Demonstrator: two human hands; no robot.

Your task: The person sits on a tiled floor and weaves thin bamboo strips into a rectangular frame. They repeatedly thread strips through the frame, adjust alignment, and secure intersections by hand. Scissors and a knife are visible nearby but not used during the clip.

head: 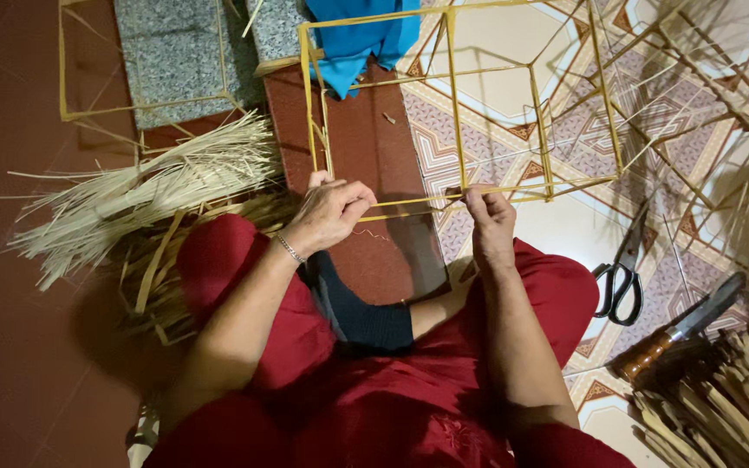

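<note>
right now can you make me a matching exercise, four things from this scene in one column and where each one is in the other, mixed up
Things:
1. bamboo frame
2. scissors
3. blue cloth
4. bundle of pale strips

Places:
A. on the patterned tiles by the right knee
B. held at its lower bar by the left hand and right hand
C. on the floor to the person's left
D. at the top of the view, behind the frame

Pairs: 1-B, 2-A, 3-D, 4-C
</note>
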